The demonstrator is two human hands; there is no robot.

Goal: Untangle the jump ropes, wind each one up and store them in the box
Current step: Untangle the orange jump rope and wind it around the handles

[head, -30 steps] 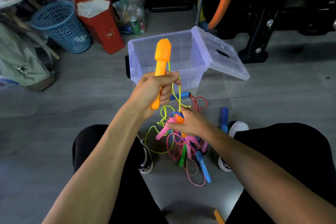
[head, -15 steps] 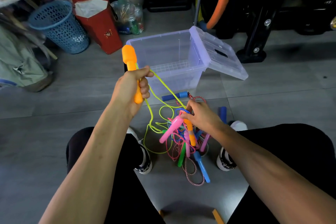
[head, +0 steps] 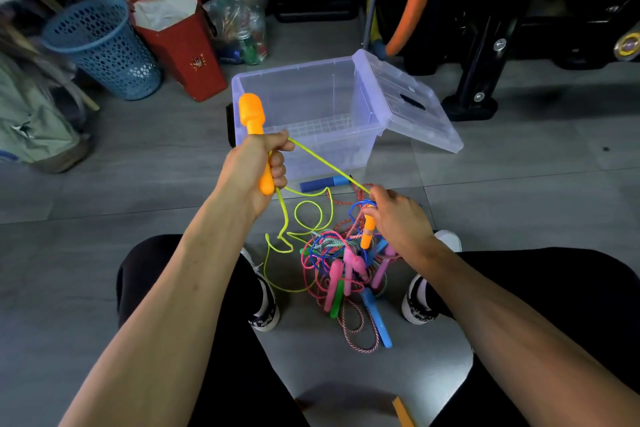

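Nearest, the jump rope tangle (head: pixel 346 274) lies on the floor between the shoes at six o'clock. The right hand (head: pixel 398 218) pinches a yellow-green cord (head: pixel 329 166); the left hand (head: pixel 256 170) grips an orange handle (head: pixel 252 114). The clear box (head: pixel 304 114) stands open at twelve o'clock.

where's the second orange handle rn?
Head view, right of centre: the second orange handle hangs from the right hand, just above the tangled rope pile on the floor, in front of the clear box.
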